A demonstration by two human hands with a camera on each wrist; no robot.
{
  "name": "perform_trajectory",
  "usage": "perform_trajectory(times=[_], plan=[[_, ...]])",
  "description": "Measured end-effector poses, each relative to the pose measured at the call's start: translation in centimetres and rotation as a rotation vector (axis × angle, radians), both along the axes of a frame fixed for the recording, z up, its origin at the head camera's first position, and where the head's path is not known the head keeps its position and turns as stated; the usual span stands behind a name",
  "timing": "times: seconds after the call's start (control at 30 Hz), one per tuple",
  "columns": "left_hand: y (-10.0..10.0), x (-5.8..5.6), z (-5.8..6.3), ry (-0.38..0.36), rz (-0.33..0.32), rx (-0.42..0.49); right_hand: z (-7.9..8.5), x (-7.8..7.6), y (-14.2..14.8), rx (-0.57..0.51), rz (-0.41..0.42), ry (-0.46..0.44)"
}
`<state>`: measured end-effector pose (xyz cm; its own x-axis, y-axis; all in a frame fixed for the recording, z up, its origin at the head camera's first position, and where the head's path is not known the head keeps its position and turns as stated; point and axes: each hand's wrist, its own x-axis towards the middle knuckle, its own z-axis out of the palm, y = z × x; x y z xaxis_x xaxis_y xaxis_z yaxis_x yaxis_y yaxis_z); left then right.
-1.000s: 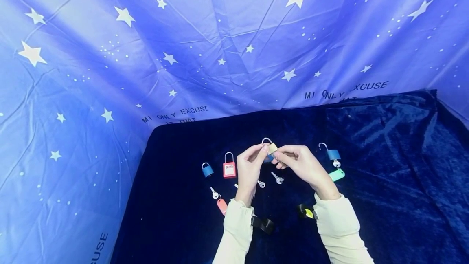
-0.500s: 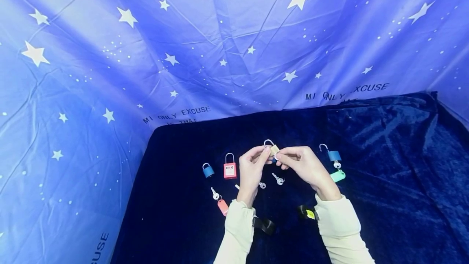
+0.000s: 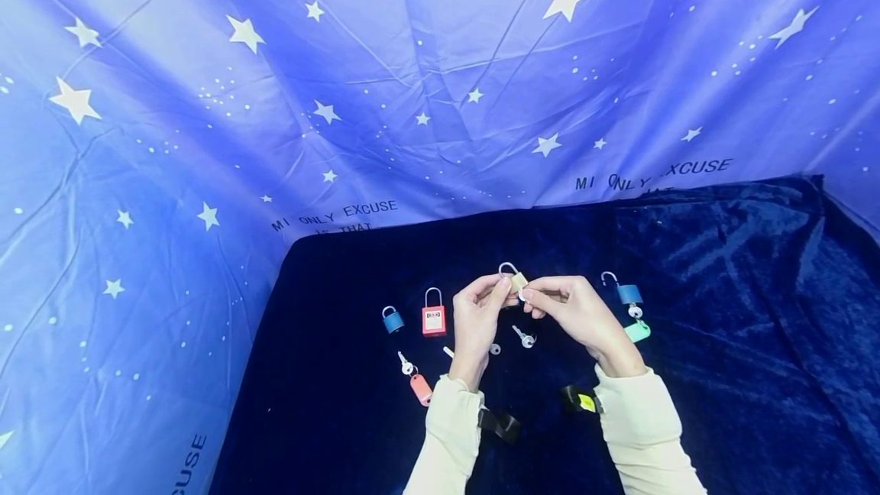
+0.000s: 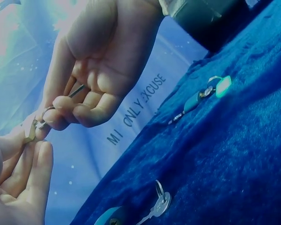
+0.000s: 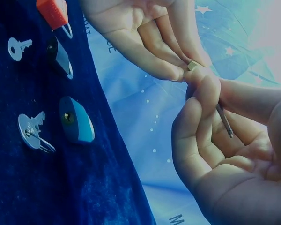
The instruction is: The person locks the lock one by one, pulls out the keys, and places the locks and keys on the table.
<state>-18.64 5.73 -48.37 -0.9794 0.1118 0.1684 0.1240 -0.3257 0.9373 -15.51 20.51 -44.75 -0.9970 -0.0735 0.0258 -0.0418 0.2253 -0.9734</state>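
Raised over the dark cloth, my left hand (image 3: 477, 319) holds a small brass padlock (image 3: 519, 281) between thumb and fingers, its silver shackle pointing up. My right hand (image 3: 580, 315) pinches a key (image 4: 40, 125) right at the padlock's underside. How far the key sits in the lock is hidden by the fingertips. A second metal shaft (image 5: 225, 121) sticks out behind the right fingers. On the cloth beyond the hands lies a blue padlock (image 5: 77, 119), its keyhole showing in the right wrist view. A silver key with a ring (image 3: 526, 338) lies just below the hands.
To the left are a blue padlock (image 3: 393, 320), a red padlock (image 3: 434, 320) and a key with a red tag (image 3: 420, 389). At right, an open-shackled blue padlock (image 3: 629, 294) carries a key and green tag (image 3: 638, 331). A starry curtain (image 3: 412, 59) hangs behind.
Both hands and the brass padlock have shifted slightly right, and the padlock leans a little more. A pale bit of key now shows at the right fingertips. The things on the cloth stay put.
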Motion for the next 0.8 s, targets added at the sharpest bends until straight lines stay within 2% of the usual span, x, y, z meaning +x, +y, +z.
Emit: perform_trajectory(times=[0.1,0.33,0.43,0.8], plan=[[0.2,0.1,0.1,-0.006,0.015,-0.003,0.1,0.0,0.0,0.008,0.002,0.005],[0.2,0.4,0.7,-0.076,-0.024,0.075,0.5,0.3,0.3,0.022,0.017,0.028],[0.1,0.4,0.9,-0.089,-0.027,0.081,0.6,0.4,0.4,0.013,0.016,0.025],[-0.5,0.3,1.1,-0.123,0.023,0.071,0.7,0.4,0.0,0.02,0.043,0.033]])
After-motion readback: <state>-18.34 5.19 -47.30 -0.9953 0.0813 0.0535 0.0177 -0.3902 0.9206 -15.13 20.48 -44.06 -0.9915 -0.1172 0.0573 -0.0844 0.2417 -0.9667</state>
